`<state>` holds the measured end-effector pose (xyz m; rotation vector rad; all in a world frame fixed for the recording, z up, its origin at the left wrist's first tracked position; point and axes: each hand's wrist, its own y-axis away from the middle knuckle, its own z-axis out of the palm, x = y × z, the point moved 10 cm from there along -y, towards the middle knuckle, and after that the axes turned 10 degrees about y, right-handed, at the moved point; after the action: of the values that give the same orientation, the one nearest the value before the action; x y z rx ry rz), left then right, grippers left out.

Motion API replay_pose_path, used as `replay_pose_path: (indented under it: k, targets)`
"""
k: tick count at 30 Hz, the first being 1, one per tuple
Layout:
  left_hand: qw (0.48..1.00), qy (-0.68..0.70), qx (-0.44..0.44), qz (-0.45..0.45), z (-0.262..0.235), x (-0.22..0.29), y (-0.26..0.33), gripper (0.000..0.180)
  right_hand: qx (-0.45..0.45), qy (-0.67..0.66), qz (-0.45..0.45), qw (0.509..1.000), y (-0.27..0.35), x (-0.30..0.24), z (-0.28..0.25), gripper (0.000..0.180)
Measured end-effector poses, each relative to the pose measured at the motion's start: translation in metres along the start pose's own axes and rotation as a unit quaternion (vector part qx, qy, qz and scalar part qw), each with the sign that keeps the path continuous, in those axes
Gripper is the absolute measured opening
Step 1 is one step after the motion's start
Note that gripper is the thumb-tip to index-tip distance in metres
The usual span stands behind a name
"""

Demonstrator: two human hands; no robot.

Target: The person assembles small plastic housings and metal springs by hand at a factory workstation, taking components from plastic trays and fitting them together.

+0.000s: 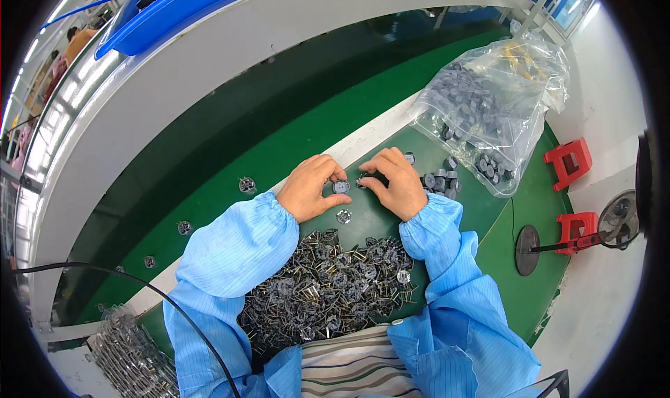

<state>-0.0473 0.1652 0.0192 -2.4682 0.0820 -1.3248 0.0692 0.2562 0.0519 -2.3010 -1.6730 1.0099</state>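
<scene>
Over the green table, my left hand curls its thumb and fingers around a small round grey plug part. Close to its right, my right hand pinches a small dark piece with metal bits; the fingers partly cover it. Just below the hands lies a loose round plug insert. Between my forearms spreads a big heap of dark plug inserts with metal pins. Several round grey caps lie beside my right hand.
A clear plastic bag of grey caps stands at the far right. Plug parts sit spaced along the green belt at left. A blue bin is above it. Red stools, a fan and a black cable are around.
</scene>
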Motion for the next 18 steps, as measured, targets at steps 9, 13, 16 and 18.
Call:
replay_pose_path:
  k: [9,13,16,18]
  targets:
    - [0.999,-0.033,-0.025,0.012,0.001,0.011,0.000,0.049,-0.021,0.024,0.018,0.999,0.004,0.009,0.007,0.013]
    - [0.989,-0.075,-0.078,0.099,0.008,0.014,0.005,0.053,-0.021,0.023,0.018,0.999,0.003,0.009,0.009,0.014]
    - [0.998,-0.011,-0.062,-0.008,0.007,-0.004,0.002,0.051,-0.014,0.031,0.020,0.999,0.003,0.010,0.007,0.014]
    - [0.999,-0.010,-0.051,-0.008,0.006,0.002,-0.001,0.049,-0.006,0.039,0.035,0.999,0.003,0.013,0.006,0.014]
